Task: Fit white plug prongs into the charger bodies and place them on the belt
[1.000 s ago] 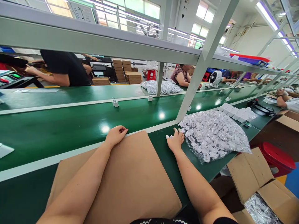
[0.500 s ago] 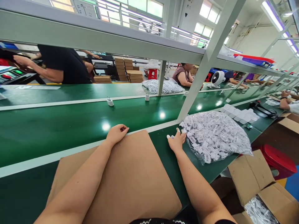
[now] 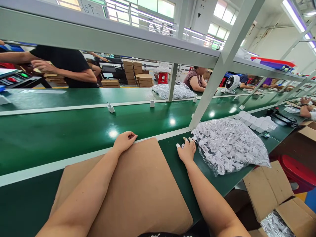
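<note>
My left hand (image 3: 124,141) rests at the far edge of a flat brown cardboard sheet (image 3: 140,184), by the pale rail (image 3: 170,133). Its fingers are curled, and I see nothing in them. Further right, my right hand (image 3: 187,152) is held over the dark green worktop, fingers spread, with white covers on several fingertips. It is close to the left edge of a clear plastic bag (image 3: 232,144) full of small white plastic parts. Whether the fingers touch the bag I cannot tell. White plug adapters (image 3: 110,108) stand spaced out on the green conveyor belt (image 3: 61,131).
A slanted metal post (image 3: 209,89) rises beside the bag and carries a shelf beam (image 3: 111,42). White pieces (image 3: 256,121) lie in rows behind the bag. At lower right are an open carton (image 3: 271,187) and a red stool (image 3: 296,172). Co-workers sit across the belt.
The plug adapters on the belt have shifted left. My right fingers have changed position slightly; my left hand has stayed put. A co-worker across the belt has moved their arms.
</note>
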Demonstrator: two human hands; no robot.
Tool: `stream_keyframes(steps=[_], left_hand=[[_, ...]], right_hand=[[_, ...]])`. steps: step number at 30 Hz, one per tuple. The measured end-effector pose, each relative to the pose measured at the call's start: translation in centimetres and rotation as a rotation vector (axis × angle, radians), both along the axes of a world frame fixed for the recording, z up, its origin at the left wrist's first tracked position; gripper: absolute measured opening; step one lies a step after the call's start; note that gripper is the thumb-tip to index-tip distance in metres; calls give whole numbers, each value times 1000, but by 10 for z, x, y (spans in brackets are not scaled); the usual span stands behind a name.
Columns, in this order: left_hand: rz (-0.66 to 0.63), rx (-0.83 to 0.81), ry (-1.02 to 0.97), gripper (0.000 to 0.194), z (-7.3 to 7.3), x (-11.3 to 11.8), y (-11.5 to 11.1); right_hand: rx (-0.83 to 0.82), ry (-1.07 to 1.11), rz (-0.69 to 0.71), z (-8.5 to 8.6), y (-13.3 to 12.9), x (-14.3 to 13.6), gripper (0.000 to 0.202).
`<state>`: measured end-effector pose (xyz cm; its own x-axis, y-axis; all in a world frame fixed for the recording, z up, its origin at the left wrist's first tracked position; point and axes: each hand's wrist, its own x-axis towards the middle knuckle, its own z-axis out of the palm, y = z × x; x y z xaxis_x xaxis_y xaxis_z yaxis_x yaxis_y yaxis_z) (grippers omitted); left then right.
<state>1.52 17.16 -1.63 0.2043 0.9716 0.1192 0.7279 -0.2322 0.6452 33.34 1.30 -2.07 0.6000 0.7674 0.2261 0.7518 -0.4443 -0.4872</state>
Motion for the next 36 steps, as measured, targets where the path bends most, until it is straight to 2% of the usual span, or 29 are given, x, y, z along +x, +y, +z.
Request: stream_keyframes(steps=[16,23,36], left_hand=[[-4,33,-12,34,1,0,-1],[-14,43,-28,35,-1,-1,1],[-18,51,-30,35,-3,-2,2]], right_hand=[[-21,32,25,5,-1,2,58],[4,122,-4,7,0,5,59],[-67,27,118,9,-8,-11,57]])
